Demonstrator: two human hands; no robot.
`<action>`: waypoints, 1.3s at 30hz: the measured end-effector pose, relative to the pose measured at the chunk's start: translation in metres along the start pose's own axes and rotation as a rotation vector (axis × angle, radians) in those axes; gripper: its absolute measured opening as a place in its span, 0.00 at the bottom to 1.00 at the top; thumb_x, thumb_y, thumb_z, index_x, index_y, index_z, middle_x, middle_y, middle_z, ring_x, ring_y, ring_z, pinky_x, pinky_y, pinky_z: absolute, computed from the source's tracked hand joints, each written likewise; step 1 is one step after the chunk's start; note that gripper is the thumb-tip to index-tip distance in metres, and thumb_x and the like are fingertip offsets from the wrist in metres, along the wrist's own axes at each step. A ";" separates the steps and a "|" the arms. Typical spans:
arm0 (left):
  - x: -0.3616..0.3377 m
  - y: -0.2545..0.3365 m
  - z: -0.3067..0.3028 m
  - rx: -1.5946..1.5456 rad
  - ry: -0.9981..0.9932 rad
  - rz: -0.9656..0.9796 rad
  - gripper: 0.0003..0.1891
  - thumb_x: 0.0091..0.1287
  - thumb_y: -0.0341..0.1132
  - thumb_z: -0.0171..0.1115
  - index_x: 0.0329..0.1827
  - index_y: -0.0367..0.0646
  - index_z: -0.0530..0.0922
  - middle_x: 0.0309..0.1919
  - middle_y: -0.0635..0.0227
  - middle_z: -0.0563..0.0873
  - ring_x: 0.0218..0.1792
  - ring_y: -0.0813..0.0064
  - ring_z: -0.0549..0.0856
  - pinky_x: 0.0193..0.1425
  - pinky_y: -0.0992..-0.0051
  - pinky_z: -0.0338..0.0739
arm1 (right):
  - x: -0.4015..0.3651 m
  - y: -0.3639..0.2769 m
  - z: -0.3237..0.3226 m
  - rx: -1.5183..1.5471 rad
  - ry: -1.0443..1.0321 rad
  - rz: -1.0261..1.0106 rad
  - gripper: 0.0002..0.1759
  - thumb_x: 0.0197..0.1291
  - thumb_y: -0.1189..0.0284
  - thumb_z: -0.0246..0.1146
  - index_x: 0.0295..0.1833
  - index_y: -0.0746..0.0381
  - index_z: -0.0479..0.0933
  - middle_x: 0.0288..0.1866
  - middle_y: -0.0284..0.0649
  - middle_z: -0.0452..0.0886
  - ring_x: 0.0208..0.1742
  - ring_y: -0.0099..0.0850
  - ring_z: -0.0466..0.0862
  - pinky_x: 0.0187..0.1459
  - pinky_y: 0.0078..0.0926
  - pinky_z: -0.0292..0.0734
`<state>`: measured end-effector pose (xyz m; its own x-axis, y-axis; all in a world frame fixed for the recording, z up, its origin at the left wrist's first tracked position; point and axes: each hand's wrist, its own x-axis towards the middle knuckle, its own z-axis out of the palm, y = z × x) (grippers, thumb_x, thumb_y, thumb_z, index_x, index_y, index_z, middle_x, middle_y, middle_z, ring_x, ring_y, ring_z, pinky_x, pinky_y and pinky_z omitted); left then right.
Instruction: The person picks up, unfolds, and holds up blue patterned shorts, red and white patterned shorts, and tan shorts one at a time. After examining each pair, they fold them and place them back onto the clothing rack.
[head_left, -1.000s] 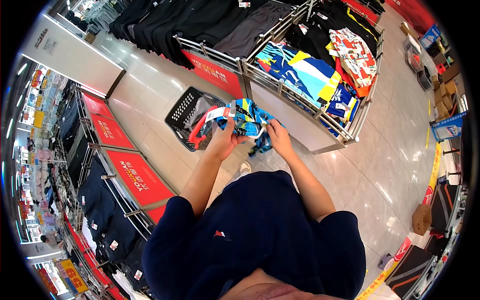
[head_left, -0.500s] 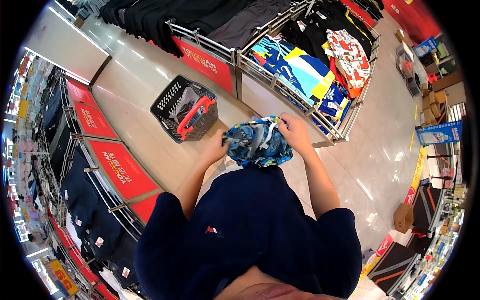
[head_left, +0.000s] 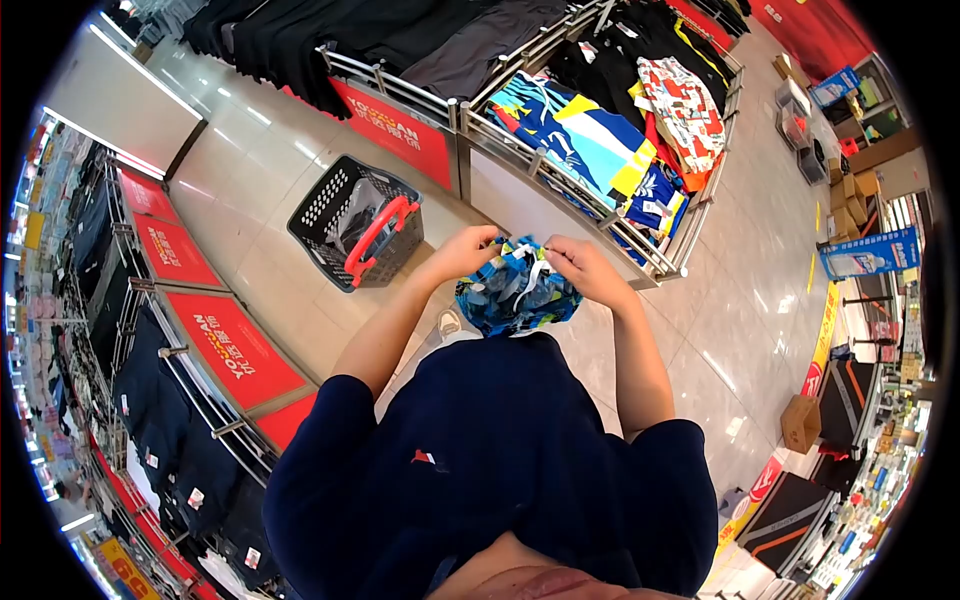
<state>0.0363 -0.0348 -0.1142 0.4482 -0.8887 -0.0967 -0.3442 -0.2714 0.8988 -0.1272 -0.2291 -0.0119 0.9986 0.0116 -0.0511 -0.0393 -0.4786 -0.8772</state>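
Hanging in front of the chest, the blue patterned shorts (head_left: pixel 515 300) are pinched at their top edge by the left hand (head_left: pixel 468 252) and right hand (head_left: pixel 582 268), seemingly so the cloth droops freely, near a black basket (head_left: pixel 340 215).

White "YOUXUAN" above Chinese characters on red rack panel (head_left: pixel 235 350) at left of frame, same lettering on second red panel (head_left: pixel 395 130) at upper centre, other shop signs unreadable

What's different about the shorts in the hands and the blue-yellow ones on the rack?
The held shorts are bunched between the left hand and right hand; the rack shorts lie flat. The held shorts have a small busy print; the rack shorts have big colour blocks. Both are mostly blue.
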 end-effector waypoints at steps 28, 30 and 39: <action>-0.032 0.122 -0.041 0.118 0.524 0.061 0.17 0.70 0.30 0.63 0.26 0.36 0.65 0.16 0.64 0.65 0.18 0.77 0.62 0.22 0.72 0.58 | 0.017 0.082 0.073 -0.139 0.621 0.061 0.14 0.61 0.72 0.66 0.51 0.64 0.78 0.41 0.47 0.85 0.43 0.47 0.84 0.48 0.40 0.78; -0.038 0.123 -0.042 0.062 0.496 0.062 0.17 0.71 0.29 0.63 0.25 0.40 0.65 0.18 0.80 0.64 0.22 0.92 0.61 0.22 0.79 0.53 | 0.018 0.090 0.077 -0.261 0.707 -0.023 0.18 0.59 0.71 0.67 0.55 0.63 0.77 0.44 0.49 0.85 0.46 0.50 0.84 0.49 0.42 0.78; -0.064 0.084 -0.068 0.229 0.531 -0.197 0.13 0.64 0.31 0.69 0.31 0.38 0.71 0.18 0.59 0.73 0.18 0.68 0.71 0.24 0.68 0.65 | 0.009 0.105 0.065 -0.320 0.491 0.299 0.17 0.51 0.78 0.69 0.49 0.63 0.80 0.46 0.51 0.83 0.51 0.50 0.82 0.52 0.43 0.78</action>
<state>0.0351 0.0244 -0.0038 0.8514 -0.5238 0.0271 -0.3548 -0.5372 0.7652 -0.1247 -0.2226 -0.1352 0.8492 -0.5277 0.0194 -0.3807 -0.6373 -0.6700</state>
